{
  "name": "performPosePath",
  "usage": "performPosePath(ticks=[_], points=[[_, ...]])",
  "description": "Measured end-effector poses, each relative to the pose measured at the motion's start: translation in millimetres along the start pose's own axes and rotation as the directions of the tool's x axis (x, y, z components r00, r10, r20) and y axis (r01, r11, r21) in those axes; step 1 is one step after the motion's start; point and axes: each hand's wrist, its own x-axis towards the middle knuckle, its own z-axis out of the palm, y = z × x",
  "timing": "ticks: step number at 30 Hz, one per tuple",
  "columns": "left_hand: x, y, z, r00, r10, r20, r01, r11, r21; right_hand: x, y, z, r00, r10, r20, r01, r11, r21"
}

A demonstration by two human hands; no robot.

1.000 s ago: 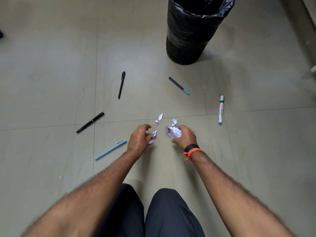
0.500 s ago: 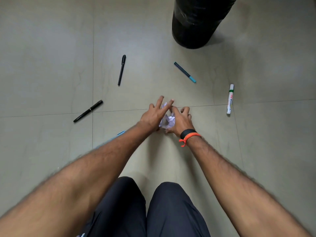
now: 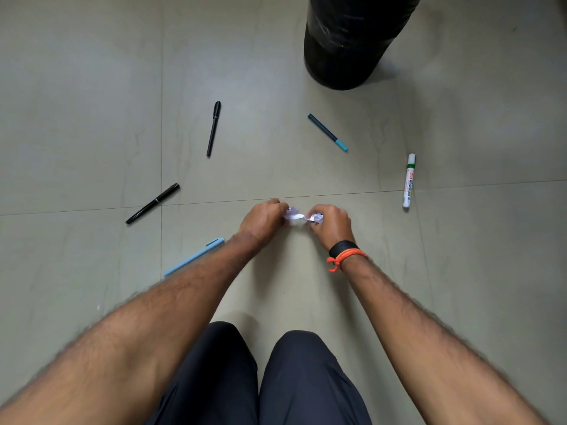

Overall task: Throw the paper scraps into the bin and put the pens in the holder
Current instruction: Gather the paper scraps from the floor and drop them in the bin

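White crumpled paper scraps [image 3: 302,216] sit between both fists, just above the tiled floor. My left hand [image 3: 264,220] is closed on the left part of the scraps and my right hand [image 3: 332,223] on the right part. The black bin [image 3: 352,41], lined with a black bag, stands ahead and to the right; its rim is out of frame. Pens lie scattered: a black pen [image 3: 214,127], a second black pen [image 3: 152,203], a light blue pen [image 3: 196,259] partly under my left forearm, a teal-tipped pen [image 3: 327,132] and a white whiteboard marker [image 3: 409,180]. No holder is in view.
Grey floor tiles [image 3: 92,87] spread all around, with grout lines crossing near my hands. My knees in dark trousers [image 3: 260,378] fill the bottom centre. A black band and orange thread [image 3: 345,253] circle my right wrist.
The loose scraps on the floor are gone from it and now sit gathered in both fists. My hands came together, then closed. The view tilted down, cutting off the bin's rim.
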Motion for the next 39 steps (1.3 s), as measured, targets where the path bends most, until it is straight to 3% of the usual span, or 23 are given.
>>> performPosePath(ticks=[6,11,15,17,20,25,31,35,39], points=[[-22.3,-8.8,-9.0,0.975,-0.195,-0.11,0.167,0.96,-0.227,-15.1,3.5,-19.9,0.991,0.135,-0.006,-0.13,0.966,0.222],[-37.2,-10.0,-29.0,0.953,-0.257,-0.162,0.177,0.903,-0.391,-23.2,-5.8,-46.5,0.992,0.126,-0.021,-0.112,0.936,0.332],[-41.7,0.1,-54.2,0.945,-0.233,-0.228,0.127,0.906,-0.403,-18.3,-13.2,-71.8,0.993,0.119,0.025,-0.117,0.878,0.463],[-45.0,4.2,-57.1,0.945,-0.215,-0.248,0.1,0.909,-0.405,-17.3,-10.3,-74.2,0.99,0.139,0.041,-0.143,0.898,0.415],[-49.1,4.4,-46.1,0.949,-0.217,-0.227,0.118,0.917,-0.381,-23.4,4.5,-62.9,0.979,0.18,0.092,-0.194,0.964,0.182],[-45.3,-5.8,-22.4,0.956,-0.216,-0.2,0.156,0.948,-0.278,-30.6,29.7,-33.1,0.972,0.216,0.092,-0.216,0.976,-0.007],[-19.7,-12.1,-19.7,0.965,-0.198,-0.171,0.173,0.973,-0.151,-30.0,27.1,-12.1,0.977,0.165,0.137,-0.174,0.983,0.061],[-7.4,-13.6,-17.3,0.98,-0.19,-0.051,0.186,0.979,-0.077,-32.8,23.3,4.6,0.993,0.068,0.096,-0.07,0.997,0.021],[2.1,-12.5,-16.3,0.996,-0.09,0.015,0.09,0.996,-0.009,-31.7,19.2,11.4,0.998,-0.012,0.064,0.017,0.997,-0.077]])
